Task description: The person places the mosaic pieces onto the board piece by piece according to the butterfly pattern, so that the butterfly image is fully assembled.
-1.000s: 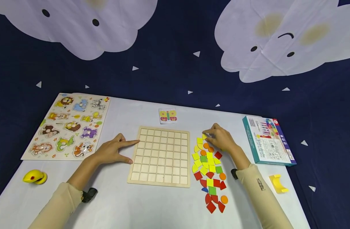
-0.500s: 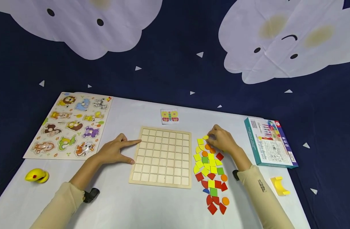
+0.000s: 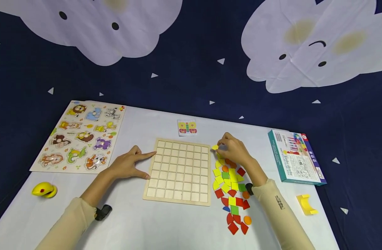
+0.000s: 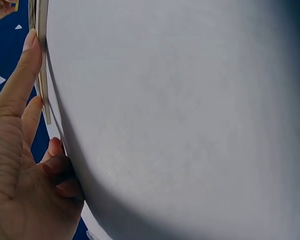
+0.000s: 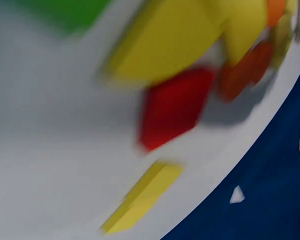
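Note:
A square wooden grid board (image 3: 178,172) with empty cells lies mid-table. My left hand (image 3: 126,165) is at its left side, the straight index finger and thumb touching the frame. In the left wrist view the thumb lies along the edge of the board (image 4: 42,65), and the other fingers (image 4: 64,182) are bent. My right hand (image 3: 234,149) pinches a small yellow tile (image 3: 215,147) between thumb and fingers, just off the board's upper right corner. Below that hand lie loose yellow, red, green, orange and blue tiles (image 3: 234,185), flat and partly overlapping.
A butterfly pattern card (image 3: 187,128) lies behind the board. At the left are an animal peg puzzle (image 3: 81,139) and a yellow toy (image 3: 44,190). A boxed set (image 3: 297,156) and a yellow curved piece (image 3: 306,205) are at the right.
My right hand has lifted the yellow tile from the top of the pile and moved it left toward the board. The left hand stays at the board's edge. The view has shifted slightly.

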{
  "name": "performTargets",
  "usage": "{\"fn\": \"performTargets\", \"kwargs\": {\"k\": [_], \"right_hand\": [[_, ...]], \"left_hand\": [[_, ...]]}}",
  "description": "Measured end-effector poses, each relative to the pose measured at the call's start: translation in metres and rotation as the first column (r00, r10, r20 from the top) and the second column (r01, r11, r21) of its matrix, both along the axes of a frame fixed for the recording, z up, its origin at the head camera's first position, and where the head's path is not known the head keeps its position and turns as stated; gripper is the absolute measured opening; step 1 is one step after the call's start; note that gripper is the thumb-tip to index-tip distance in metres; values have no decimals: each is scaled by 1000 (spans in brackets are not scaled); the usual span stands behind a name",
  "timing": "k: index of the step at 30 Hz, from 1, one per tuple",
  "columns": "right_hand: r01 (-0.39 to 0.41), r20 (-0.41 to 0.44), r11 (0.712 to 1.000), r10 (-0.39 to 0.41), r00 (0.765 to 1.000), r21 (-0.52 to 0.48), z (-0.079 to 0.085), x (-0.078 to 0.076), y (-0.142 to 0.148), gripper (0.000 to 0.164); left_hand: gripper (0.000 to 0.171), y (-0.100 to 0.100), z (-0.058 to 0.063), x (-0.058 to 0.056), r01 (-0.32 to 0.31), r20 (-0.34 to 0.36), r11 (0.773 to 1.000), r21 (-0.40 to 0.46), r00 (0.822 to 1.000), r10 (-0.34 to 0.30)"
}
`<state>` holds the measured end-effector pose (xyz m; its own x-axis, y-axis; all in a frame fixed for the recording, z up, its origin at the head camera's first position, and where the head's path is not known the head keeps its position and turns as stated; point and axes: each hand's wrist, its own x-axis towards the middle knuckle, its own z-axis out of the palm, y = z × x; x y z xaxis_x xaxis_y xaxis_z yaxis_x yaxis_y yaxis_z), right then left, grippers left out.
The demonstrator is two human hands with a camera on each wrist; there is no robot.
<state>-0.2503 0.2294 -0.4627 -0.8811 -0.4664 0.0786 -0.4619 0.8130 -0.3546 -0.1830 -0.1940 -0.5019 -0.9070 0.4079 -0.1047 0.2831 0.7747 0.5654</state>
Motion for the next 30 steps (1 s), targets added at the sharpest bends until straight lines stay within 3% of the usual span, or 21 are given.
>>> {"fn": "performTargets", "kwargs": {"k": [9,18,30], "right_hand": [[-118,-23,993,118,993,-20,5,2,-51,24],[-230,-70,973,229,971,-5,1,3,-92,25],[-290,-95,952,299,949,101,-3,5,-148,26]], "left_hand": [[94,1,0,0,4,-1,1000,0,1000,-4],[96,0,-1,0,3,-16,1000,2,1000,-3],[97,-1,-2,0,5,-34,1000,4,999,-5]]}}
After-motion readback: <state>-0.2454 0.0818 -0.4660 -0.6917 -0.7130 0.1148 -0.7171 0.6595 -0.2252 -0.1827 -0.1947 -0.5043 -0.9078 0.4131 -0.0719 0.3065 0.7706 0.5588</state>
